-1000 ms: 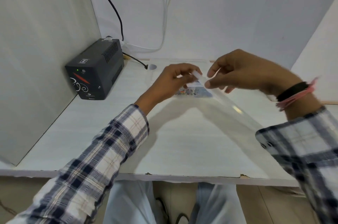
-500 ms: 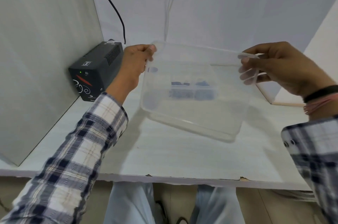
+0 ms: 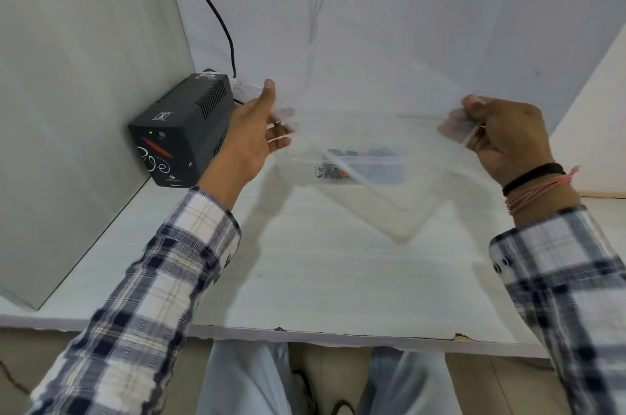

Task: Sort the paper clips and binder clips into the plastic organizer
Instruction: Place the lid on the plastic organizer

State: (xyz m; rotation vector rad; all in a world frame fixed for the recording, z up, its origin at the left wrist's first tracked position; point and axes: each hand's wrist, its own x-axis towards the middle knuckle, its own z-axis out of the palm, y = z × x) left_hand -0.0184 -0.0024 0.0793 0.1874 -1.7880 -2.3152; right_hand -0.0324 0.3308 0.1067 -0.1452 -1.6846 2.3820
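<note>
1. We see a white desk (image 3: 305,279) stretching across the view, walled in by pale partitions on the left and behind.
2. Above it we have a clear plastic lid (image 3: 372,130), blurred, held up in the air between both hands and tilted with its lower corner pointing down towards the desk.
3. At the back left, a black power unit (image 3: 183,130) sits against the partition, green light on, a dark cable (image 3: 216,14) running up the wall.
4. Our left hand (image 3: 252,135) grips the lid's left edge: thumb up on the near face, fingers curled behind it.
5. Our right hand (image 3: 501,136) pinches the lid's right edge, thumb and fingers closed on it; bands circle the wrist.
6. Through the lid we spot the plastic organizer (image 3: 359,167) resting on the desk, well back, between the hands.
7. Inside it, dark clips (image 3: 342,172); we cannot tell which kind.
</note>
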